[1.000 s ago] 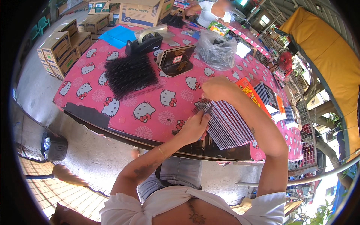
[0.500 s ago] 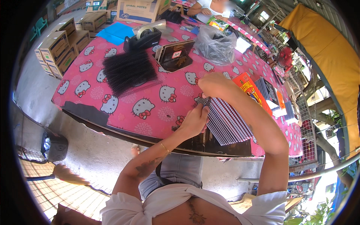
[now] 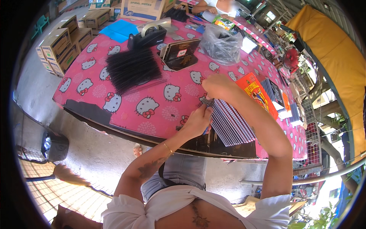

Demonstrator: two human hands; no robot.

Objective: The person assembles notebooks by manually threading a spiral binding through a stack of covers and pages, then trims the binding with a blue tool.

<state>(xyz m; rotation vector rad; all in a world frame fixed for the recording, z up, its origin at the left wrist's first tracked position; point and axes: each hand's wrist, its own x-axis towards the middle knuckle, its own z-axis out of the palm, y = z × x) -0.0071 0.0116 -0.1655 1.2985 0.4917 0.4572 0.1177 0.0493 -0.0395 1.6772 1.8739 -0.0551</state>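
Table (image 3: 131, 129): pink cover printed with cat faces, dark along its near edge, in a partly open-sided workspace.
Stack (image 3: 234, 124): striped white, dark and red, flat at the near right part of the table, partly over the dark border; long axis from far left, where the hands meet it, to near right.
Left hand (image 3: 199, 121): just beside the left edge of the stack; fingers curled narrowly around a tool (image 3: 207, 130), mostly hidden, a blue part showing below the fist.
Right hand (image 3: 218, 87): bent down at the far end of the stack; fingertips mostly hidden, so what they grip cannot be told.
Key relation: both hands gather at the far left corner of the stack, left on the near side, right on the far side; the body of the stack extends rightward and nearer from them, with the right forearm slanting along its right side.
Far left: black coils (image 3: 133, 70), and behind them a tape dispenser (image 3: 146, 37).
Far middle: dark box (image 3: 183, 55), clear bag (image 3: 221, 45).
Right: orange book (image 3: 257, 93), just beyond the right forearm.
Background: cartons (image 3: 57, 45) on the floor at left; a co-worker (image 3: 219, 8) across the table.
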